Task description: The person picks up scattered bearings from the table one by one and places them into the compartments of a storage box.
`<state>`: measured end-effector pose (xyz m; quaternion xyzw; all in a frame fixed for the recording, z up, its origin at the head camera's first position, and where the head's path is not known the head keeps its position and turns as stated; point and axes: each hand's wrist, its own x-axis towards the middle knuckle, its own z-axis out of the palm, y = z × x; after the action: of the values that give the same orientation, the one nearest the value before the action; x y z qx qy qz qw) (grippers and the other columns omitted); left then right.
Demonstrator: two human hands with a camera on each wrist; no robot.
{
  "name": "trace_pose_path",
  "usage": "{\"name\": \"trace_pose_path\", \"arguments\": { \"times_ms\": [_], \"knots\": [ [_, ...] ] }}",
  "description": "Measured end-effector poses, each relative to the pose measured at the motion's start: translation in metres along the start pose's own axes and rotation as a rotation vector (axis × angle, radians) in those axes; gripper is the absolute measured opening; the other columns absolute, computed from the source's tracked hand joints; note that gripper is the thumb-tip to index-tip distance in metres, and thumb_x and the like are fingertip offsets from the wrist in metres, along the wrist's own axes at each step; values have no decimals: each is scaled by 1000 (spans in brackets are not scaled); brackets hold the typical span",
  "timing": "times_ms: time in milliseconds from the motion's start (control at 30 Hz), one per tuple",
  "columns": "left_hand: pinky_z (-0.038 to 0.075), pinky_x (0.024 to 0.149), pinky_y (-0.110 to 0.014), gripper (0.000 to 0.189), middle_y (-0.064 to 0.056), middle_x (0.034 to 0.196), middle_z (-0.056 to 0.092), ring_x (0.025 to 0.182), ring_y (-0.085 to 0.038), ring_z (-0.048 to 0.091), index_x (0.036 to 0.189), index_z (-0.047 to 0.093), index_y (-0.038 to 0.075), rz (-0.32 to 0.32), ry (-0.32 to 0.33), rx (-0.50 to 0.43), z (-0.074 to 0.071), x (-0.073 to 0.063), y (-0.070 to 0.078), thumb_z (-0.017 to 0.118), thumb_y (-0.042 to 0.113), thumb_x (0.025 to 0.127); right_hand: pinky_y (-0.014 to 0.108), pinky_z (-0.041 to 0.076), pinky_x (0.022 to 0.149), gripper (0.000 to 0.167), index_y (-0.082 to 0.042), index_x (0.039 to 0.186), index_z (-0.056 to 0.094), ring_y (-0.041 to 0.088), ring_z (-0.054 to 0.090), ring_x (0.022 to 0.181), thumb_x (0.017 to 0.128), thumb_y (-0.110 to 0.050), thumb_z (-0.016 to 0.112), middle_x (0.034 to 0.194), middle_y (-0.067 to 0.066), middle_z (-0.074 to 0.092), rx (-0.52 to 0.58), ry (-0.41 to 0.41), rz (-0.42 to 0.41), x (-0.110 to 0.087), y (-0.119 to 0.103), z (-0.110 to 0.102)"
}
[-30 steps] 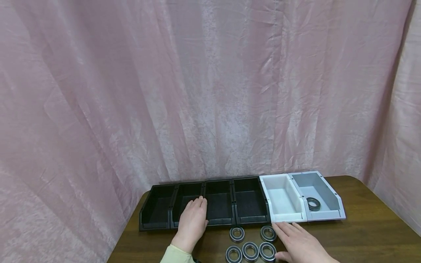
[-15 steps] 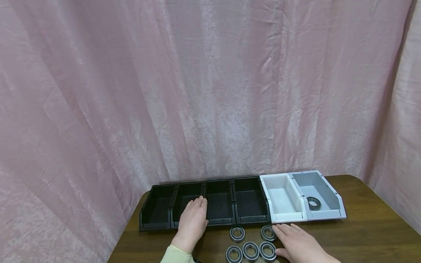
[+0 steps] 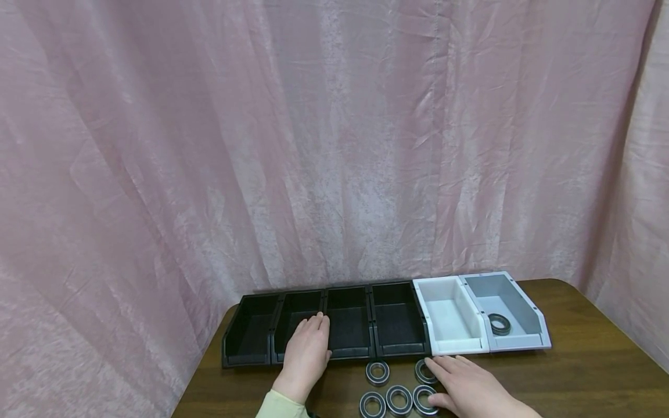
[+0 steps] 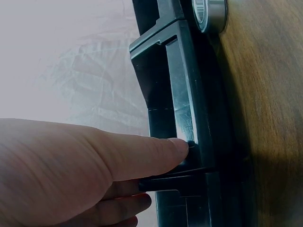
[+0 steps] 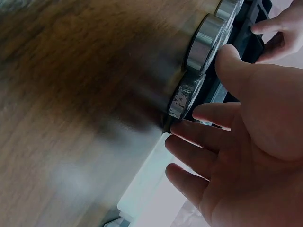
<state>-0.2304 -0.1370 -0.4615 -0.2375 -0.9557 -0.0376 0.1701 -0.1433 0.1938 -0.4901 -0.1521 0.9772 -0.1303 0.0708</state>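
Observation:
My left hand (image 3: pixel 305 351) rests over the divider between the two middle-left black bins (image 3: pixel 347 352). In the left wrist view its straight thumb (image 4: pixel 161 153) touches a bin's front lip, with the fingers beyond the divider. My right hand (image 3: pixel 470 386) reaches over the right-hand bearings with loosely extended fingers. Its fingertips partly cover the upper right bearing (image 3: pixel 418 373), and its thumb tip overlaps the lower right bearing (image 3: pixel 416 400). In the right wrist view the thumb is beside a bearing (image 5: pixel 206 45); contact I cannot tell. A ball bearing (image 3: pixel 500 332) lies in the light grey bin (image 3: pixel 525 342).
Another bearing (image 3: pixel 369 373) lies before the black bins. Two more bearings, one in the front middle (image 3: pixel 389 400) and one at front left (image 3: pixel 363 404), line up nearby. A white bin (image 3: pixel 460 347) adjoins the grey one. Pink curtain (image 3: pixel 334 145) hangs behind the wooden table (image 3: pixel 585 348).
My right hand has shifted slightly left, so its fingertips and thumb now overlap the two right-hand bearings. The left hand stays put.

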Motion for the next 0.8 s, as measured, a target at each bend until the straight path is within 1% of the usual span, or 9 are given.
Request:
{"name": "trace_pose_path", "arguments": {
  "times_ms": [167,467,567,733,800],
  "knots": [
    [52,116,-52,72,-23,143,70,131,-36,69,136,71,-6,-6,-6,4,1,0,1,104,16,76,62,46,119,78,-5,147,68,36,64,137,96,-63,76,147,16,68,-21,-17,8,4,-1,0],
    [53,116,-53,72,-24,143,70,131,-37,69,135,71,-6,0,8,-2,-1,0,1,104,16,75,62,46,120,78,-6,145,70,36,64,137,95,-66,75,146,15,68,-28,-32,16,6,-1,0],
    [52,116,-53,72,-24,143,70,131,-37,69,136,71,-6,-1,7,-5,-1,0,0,104,16,75,62,47,119,78,-5,145,70,37,64,136,96,-65,75,146,17,68,-31,-21,1,3,0,0],
    [52,116,-53,72,-24,143,70,131,-37,69,136,71,-6,1,7,-3,0,0,0,104,16,75,62,50,115,77,-3,142,71,40,66,133,95,-64,77,142,18,70,-52,22,-49,-3,2,0],
    [52,116,-53,72,-24,143,70,130,-37,69,136,71,-6,4,9,-2,0,0,0,104,16,75,62,50,114,76,-2,142,71,41,66,132,95,-62,78,142,18,70,-54,25,-55,-5,3,0]
  ]
}}
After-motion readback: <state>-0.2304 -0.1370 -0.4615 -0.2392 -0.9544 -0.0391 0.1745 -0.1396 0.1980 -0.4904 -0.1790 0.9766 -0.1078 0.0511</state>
